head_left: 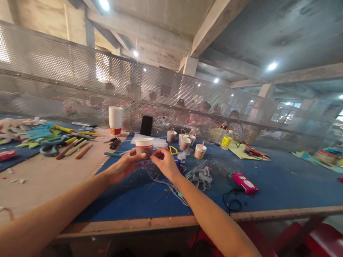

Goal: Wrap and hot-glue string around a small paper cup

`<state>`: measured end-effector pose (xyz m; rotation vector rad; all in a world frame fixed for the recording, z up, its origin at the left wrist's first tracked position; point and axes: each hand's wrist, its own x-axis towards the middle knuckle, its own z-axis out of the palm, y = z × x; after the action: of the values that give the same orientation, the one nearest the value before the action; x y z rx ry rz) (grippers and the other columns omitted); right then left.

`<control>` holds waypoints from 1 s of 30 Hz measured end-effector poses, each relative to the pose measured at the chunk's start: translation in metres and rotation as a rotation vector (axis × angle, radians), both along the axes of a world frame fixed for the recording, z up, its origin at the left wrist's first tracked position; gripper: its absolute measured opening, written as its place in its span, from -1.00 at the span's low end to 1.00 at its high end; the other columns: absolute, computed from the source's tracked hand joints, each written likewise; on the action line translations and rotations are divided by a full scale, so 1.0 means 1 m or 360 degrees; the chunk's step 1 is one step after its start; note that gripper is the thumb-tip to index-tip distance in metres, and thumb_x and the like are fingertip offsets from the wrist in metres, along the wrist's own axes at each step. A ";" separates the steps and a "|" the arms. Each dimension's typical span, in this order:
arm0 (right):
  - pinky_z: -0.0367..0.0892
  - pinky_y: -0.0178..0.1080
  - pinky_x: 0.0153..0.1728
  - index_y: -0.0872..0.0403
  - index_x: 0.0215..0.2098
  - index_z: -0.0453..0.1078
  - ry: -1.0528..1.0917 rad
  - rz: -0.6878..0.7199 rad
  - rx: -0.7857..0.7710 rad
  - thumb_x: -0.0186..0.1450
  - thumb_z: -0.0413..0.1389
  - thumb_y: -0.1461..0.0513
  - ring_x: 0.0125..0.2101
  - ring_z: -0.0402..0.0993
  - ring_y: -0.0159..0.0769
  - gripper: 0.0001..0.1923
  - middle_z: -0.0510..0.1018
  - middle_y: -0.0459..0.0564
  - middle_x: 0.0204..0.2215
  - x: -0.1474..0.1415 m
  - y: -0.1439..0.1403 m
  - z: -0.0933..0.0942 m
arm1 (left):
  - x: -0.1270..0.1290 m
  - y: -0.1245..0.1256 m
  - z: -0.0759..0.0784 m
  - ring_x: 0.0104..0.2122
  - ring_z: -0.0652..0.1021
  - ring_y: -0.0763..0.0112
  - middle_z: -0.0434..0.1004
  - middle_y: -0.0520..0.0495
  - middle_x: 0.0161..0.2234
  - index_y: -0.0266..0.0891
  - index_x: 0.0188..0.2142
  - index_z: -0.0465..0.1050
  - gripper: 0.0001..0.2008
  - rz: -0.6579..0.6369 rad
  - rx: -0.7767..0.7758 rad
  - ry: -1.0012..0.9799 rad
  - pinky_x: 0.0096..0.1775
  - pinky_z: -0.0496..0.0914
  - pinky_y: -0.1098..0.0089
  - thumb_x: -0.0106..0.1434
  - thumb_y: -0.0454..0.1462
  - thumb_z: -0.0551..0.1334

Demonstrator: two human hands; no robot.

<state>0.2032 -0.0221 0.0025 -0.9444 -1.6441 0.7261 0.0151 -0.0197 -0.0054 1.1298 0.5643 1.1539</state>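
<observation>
A paper cup (pixel 144 143), white at the rim with a red line and a brownish lower wrap, is held upright above the blue table mat. My left hand (pixel 129 162) closes around its left side and base. At the cup's lower right, my right hand (pixel 165 161) has its thumb and fingers pinched together against the wrap; anything between them is too small to make out. Yellow-handled scissors (pixel 173 149) lie just behind my right hand. Grey cord (pixel 203 178) is heaped to the right of my right wrist, with thin sticks beside it.
A tall stack of paper cups (pixel 115 120) stands at the back left. Several small wrapped cups (pixel 185 142) sit behind my hands. A pink glue gun (pixel 245 183), its cable and a yellow-labelled bottle (pixel 226 140) are right. Foam strips and blue scissors (pixel 53 144) crowd the left. A perforated screen runs behind.
</observation>
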 end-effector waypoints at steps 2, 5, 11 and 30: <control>0.33 -0.33 -0.42 0.04 -0.39 0.35 0.0189 0.0051 -0.0168 0.14 0.24 0.17 -0.54 0.43 -0.41 -0.83 0.49 -0.20 -0.50 0.001 -0.001 0.003 | 0.000 0.002 -0.002 0.13 0.52 0.11 0.56 -0.19 0.14 -0.17 0.07 0.53 -0.60 -0.0020 0.0011 0.0044 0.11 0.38 0.22 0.21 -0.27 0.39; 0.28 -0.35 -0.52 0.04 -0.33 0.32 0.0466 0.0213 -0.0485 0.09 0.26 0.21 -0.62 0.40 -0.44 -0.77 0.52 -0.20 -0.50 0.002 -0.005 0.008 | 0.000 0.004 -0.003 0.17 0.49 0.07 0.56 -0.16 0.14 -0.14 0.09 0.53 -0.59 -0.0015 0.0029 0.0109 0.14 0.35 0.19 0.23 -0.23 0.38; 0.36 -0.30 -0.33 0.07 -0.34 0.43 0.0553 0.0382 -0.0654 0.07 0.28 0.22 -0.48 0.47 -0.39 -0.81 0.55 -0.16 -0.48 0.004 -0.006 0.010 | 0.001 -0.004 0.003 0.21 0.44 0.03 0.52 -0.19 0.19 -0.15 0.14 0.50 -0.53 -0.0027 0.0020 0.0175 0.12 0.35 0.19 0.24 -0.20 0.37; 0.31 -0.26 -0.24 0.05 -0.47 0.46 0.0431 0.0035 -0.0122 0.13 0.24 0.07 -0.38 0.42 -0.30 -0.79 0.52 -0.14 -0.49 0.007 -0.001 0.008 | 0.001 -0.006 0.005 0.17 0.47 0.10 0.52 -0.24 0.18 -0.23 0.15 0.50 -0.56 -0.0130 -0.0010 0.0191 0.06 0.36 0.26 0.28 -0.21 0.34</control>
<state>0.2097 -0.0228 0.0104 -0.8425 -1.3986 0.8964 0.0161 -0.0258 -0.0001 1.2118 0.6080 1.0187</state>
